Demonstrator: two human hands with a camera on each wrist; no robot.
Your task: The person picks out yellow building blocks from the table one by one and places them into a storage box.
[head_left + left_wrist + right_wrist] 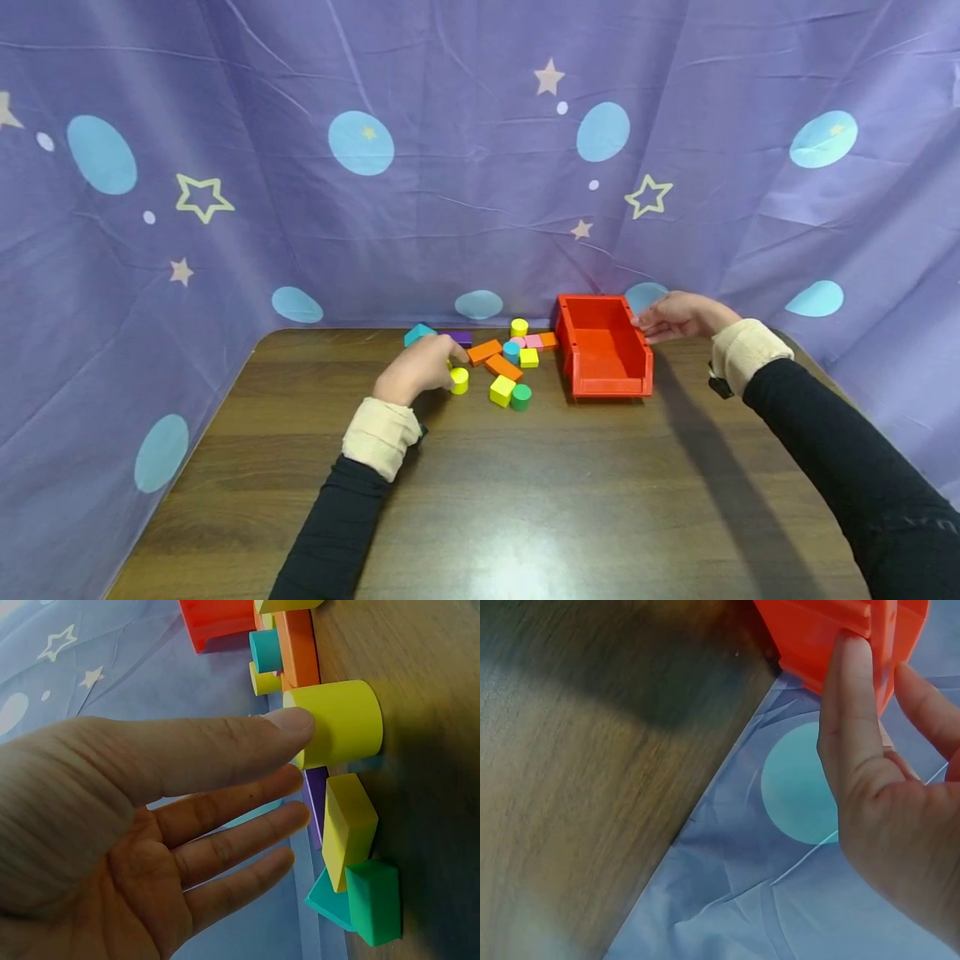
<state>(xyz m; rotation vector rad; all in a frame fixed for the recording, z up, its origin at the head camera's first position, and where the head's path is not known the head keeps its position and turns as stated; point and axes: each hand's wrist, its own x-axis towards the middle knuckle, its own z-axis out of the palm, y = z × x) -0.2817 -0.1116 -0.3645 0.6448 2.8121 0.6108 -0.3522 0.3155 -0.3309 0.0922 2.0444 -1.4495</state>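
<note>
My left hand (420, 367) is over the left side of a group of toy blocks, fingers loosely extended. In the left wrist view its thumb overlaps a yellow cylinder (345, 724), and part of the hand is hidden behind that thumb. Below the cylinder in that view are a yellow block (350, 829), a green block (375, 904) and a teal block (330, 901). My right hand (678, 317) holds the right side wall of a red plastic bin (611, 387), fingers along the outside and thumb by the rim. The bin's visible inside holds nothing.
Between hand and bin lie orange blocks (503, 367), a yellow cube (502, 391), a green cylinder (521, 397), a blue cylinder (512, 351) and several others. A purple block (457, 338) lies farther back. A purple patterned cloth (480, 208) hangs behind the wooden table (525, 500).
</note>
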